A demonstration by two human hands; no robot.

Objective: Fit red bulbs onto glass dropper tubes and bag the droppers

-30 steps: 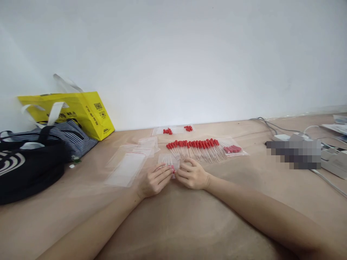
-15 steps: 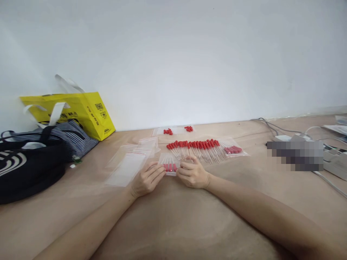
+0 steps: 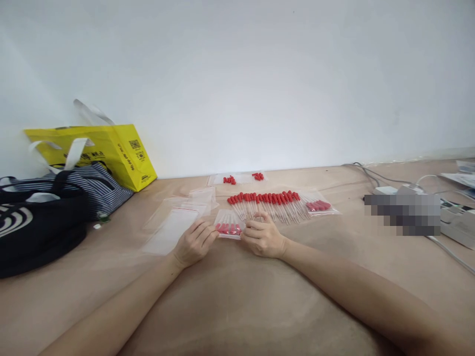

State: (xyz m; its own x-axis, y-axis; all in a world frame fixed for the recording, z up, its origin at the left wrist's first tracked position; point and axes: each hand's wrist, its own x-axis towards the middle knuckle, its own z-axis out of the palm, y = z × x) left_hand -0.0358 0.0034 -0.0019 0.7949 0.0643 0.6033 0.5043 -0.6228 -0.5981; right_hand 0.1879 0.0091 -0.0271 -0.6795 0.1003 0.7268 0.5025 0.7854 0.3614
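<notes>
A small clear zip bag (image 3: 230, 217) lies between my hands, its edge with the white strip toward me. Inside it are several droppers with red bulbs (image 3: 232, 229), bulbs nearest me and thin stems pointing away. My left hand (image 3: 196, 243) pinches the bag's near left corner between thumb and fingers. At the near right corner, my right hand (image 3: 264, 238) is closed on the bag, with its index finger curled up; its fingertips are partly hidden. Just beyond, a row of loose droppers (image 3: 272, 199) lies side by side.
Flat clear bags (image 3: 172, 228) lie left of my hands. A filled bag (image 3: 319, 203) lies right of the row, and another bag with red bulbs (image 3: 241, 178) is by the wall. Yellow (image 3: 124, 153) and black bags (image 3: 40, 232) stand left; cables (image 3: 454, 253) run at right.
My left hand has slid left along the bag's near edge to its corner, uncovering more of the red bulbs. My right hand has stayed almost in place.
</notes>
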